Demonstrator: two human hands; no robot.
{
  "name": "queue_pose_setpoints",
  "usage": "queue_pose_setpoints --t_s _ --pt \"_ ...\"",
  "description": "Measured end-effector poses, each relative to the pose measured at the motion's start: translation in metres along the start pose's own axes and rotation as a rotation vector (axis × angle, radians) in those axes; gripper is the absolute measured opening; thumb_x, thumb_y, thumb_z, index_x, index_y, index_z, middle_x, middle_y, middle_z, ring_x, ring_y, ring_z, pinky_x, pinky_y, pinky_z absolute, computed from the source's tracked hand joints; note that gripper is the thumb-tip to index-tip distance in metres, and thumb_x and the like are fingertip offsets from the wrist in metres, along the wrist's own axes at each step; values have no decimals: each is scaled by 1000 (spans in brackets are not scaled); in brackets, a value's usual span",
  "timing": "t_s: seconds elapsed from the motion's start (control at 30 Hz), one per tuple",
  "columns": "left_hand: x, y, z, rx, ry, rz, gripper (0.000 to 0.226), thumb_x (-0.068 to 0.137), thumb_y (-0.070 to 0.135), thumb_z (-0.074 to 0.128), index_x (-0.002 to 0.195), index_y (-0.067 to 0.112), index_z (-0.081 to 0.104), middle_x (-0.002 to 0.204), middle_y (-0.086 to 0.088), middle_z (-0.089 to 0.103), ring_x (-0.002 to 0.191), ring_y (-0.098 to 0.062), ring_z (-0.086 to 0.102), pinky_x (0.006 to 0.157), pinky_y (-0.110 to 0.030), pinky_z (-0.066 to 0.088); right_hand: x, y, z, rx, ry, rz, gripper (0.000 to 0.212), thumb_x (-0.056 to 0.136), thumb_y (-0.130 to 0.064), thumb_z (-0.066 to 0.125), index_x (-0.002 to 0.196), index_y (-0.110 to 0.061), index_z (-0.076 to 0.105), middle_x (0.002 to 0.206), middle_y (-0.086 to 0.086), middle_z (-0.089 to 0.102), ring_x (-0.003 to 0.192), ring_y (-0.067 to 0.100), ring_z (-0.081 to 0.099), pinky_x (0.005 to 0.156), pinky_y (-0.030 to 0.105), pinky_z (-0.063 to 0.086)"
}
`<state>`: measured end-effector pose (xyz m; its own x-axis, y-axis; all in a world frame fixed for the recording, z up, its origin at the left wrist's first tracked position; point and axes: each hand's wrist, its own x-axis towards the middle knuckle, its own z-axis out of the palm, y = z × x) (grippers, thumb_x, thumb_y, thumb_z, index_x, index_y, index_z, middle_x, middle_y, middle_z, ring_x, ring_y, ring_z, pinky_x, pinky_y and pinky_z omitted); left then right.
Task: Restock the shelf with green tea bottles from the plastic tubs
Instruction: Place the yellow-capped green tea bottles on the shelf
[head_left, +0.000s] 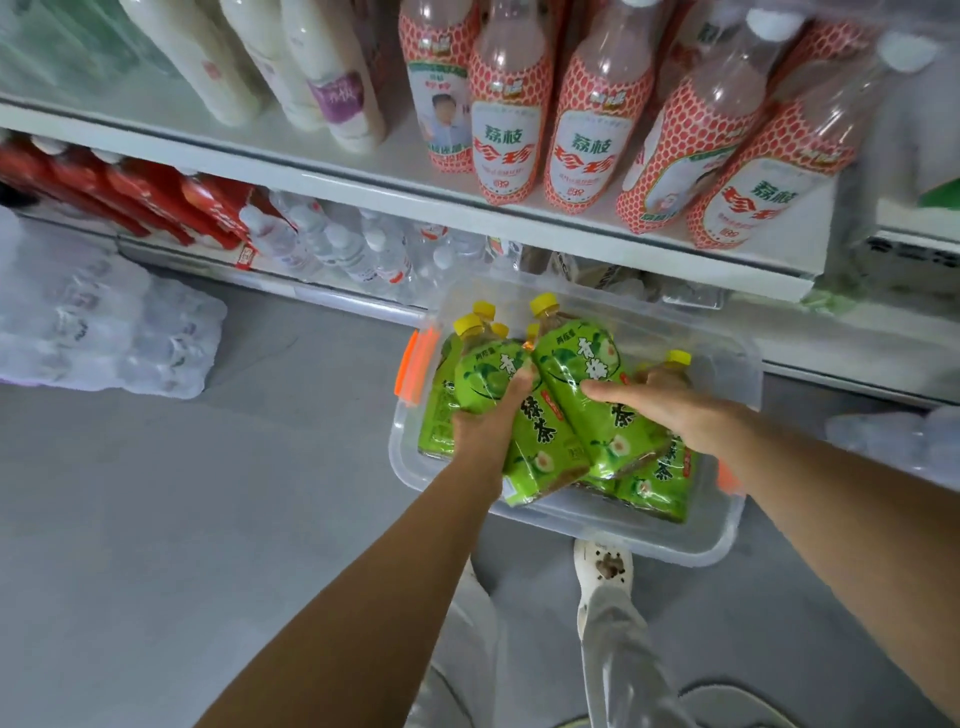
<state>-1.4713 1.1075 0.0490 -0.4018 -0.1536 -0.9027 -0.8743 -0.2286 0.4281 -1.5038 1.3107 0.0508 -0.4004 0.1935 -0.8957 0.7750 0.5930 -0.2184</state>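
Two hands, each with one green tea bottle, above the clear plastic tub.

Left hand has its fingers wrapped round the middle of a green tea bottle. The right hand is curled over the body of a second bottle, and both bottles tilt with their yellow caps pointing away from the wrists. More bottles lie beneath the hands in the tub (orange latches at its ends), which sits on the floor. The shelf is above and ahead of the hands. Full bottles should be fairly heavy and stiff, but the glossy label film looks slippery, so a grip round the mid-body seems safest. I cannot tell whether the right thumb closes underneath.
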Motion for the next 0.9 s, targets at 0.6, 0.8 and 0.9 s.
queue_pose_setpoints --t_s 0.6,0.8,0.9 --pt "-29 68 -62 485 -504 -49 108 45 63 94 136 19 55 119 -11 72 105 -32 71 94 -56 54 -111 33 92 1209 27 -80 105 37 -48 96 129 -13 58 110 10 73 93 30 73 85 52 57" --pt "-88 100 -91 528 -651 143 84 62 58 84 134 23 57 118 -8 73 105 -29 71 91 -51 57 -193 12 98 1278 57 -278 85 54 -39 93 129 -17 59 113 9 73 99 30 71 81 45 58" --pt "-130 118 -115 536 -670 258 96 54 67 85 134 24 56 117 -7 73 106 -29 71 95 -55 54 -242 -4 107 1279 76 -438 103 38 -42 97 130 -21 57 119 9 70 107 31 68 88 48 56"
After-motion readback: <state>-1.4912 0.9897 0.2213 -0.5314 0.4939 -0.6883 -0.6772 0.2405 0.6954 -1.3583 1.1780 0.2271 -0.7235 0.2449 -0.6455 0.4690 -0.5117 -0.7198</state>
